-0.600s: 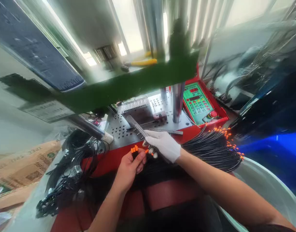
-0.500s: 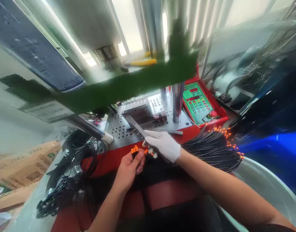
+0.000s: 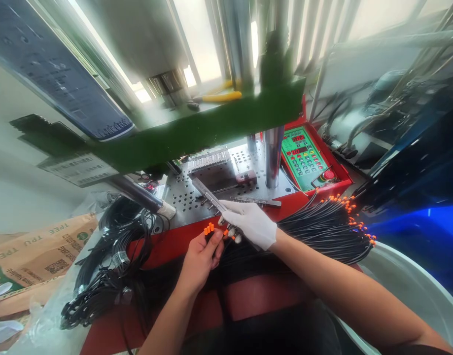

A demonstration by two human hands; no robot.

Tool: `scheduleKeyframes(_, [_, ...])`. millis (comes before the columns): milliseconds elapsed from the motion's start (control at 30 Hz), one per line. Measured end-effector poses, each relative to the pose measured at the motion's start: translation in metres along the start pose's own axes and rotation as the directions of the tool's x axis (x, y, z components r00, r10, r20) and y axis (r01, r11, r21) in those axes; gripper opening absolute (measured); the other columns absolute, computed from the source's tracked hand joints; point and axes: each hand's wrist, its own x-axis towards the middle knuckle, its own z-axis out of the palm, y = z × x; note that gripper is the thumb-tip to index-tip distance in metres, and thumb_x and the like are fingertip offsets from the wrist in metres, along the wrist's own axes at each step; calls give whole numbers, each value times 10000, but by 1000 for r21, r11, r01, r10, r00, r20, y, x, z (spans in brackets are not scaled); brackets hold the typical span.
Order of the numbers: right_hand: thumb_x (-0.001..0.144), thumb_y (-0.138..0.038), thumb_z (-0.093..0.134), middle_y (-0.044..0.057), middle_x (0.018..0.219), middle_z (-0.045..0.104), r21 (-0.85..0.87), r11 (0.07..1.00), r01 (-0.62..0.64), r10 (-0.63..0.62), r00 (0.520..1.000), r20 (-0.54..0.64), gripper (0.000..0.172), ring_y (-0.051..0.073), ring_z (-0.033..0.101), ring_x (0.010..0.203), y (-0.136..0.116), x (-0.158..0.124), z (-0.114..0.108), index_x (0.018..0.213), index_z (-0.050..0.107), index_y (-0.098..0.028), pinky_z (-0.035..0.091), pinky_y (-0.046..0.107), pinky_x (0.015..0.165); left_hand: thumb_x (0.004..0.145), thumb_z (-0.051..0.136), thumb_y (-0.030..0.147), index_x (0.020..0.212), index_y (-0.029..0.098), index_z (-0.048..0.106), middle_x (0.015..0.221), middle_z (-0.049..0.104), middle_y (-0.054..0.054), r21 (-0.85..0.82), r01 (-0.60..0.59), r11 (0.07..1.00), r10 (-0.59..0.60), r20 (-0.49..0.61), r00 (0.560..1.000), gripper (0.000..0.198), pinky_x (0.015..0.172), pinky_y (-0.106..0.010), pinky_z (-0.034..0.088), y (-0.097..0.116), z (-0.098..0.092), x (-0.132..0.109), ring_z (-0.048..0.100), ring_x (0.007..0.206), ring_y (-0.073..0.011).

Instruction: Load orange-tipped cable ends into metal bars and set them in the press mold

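Left hand (image 3: 204, 254), bare: orange-tipped cables (image 3: 209, 229) pinched by thumb and fingers, before the bed's near edge. Right hand (image 3: 250, 224), white-gloved: bar (image 3: 207, 193) gripped, far end extended over the perforated bed (image 3: 184, 203); whether the orange tips beside the glove are also held cannot be told. Second bar (image 3: 261, 201): laid along the bed's front. Block (image 3: 215, 173): set on the bed, beneath the green beam (image 3: 196, 128). Pliers (image 3: 222, 96): rested on the beam. Approach to block: framed by left column (image 3: 137, 192) and right column (image 3: 272, 158), capped by the beam. Right side: bounded by panel (image 3: 303, 160), cable bundle (image 3: 315, 231), tub (image 3: 403, 286). Left side: occupied by coils (image 3: 100, 281), sack (image 3: 41, 256).
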Motion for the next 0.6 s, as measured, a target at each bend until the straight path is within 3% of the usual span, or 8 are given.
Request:
scheduleKeyframes(133, [863, -258, 516, 15, 872, 628, -137, 990, 35, -46, 996, -81, 447, 64, 508, 547, 6, -1, 3, 1309, 532, -239, 442, 159, 421, 868, 520, 486, 564, 165, 433, 426, 350, 63, 156, 29, 987, -16, -83, 996, 450, 373, -197, 185, 5, 7, -2, 278, 362, -46])
scheduleKeyframes(267, [858, -263, 520, 16, 846, 637, -135, 991, 18, -27, 997, -70, 466, 58, 484, 513, 7, -2, 3, 1323, 521, -230, 441, 166, 413, 881, 504, 465, 619, 160, 475, 444, 433, 46, 253, -22, 967, 47, -96, 994, 403, 424, -198, 308, 10, 7, 0, 385, 385, -62])
scheduleKeyframes(367, [870, -268, 498, 23, 879, 625, -31, 1000, -2, 1, 999, -40, 441, 53, 494, 500, 4, -1, 1, 1309, 527, -246, 440, 164, 388, 873, 524, 447, 804, 164, 543, 534, 447, 55, 118, -40, 992, 57, -147, 988, 293, 419, -188, 333, 15, 0, 3, 406, 411, -62])
scheduleKeyframes(467, [876, -278, 494, 19, 875, 600, 28, 1000, -3, 4, 1000, -17, 387, 50, 500, 497, 2, 1, -3, 1255, 569, -260, 434, 158, 377, 873, 525, 437, 983, 198, 533, 561, 346, 85, -66, 5, 998, -13, -120, 993, 263, 354, -155, 191, 18, -6, 3, 260, 378, -33])
scheduleKeyframes(600, [879, -270, 496, 18, 869, 588, 28, 1000, 7, -7, 1000, -2, 377, 49, 501, 496, 1, 1, -3, 1249, 569, -256, 423, 150, 367, 907, 454, 416, 913, 199, 498, 597, 370, 71, -212, 23, 977, -30, -29, 999, 221, 370, -156, 195, 18, -6, 0, 254, 398, -31])
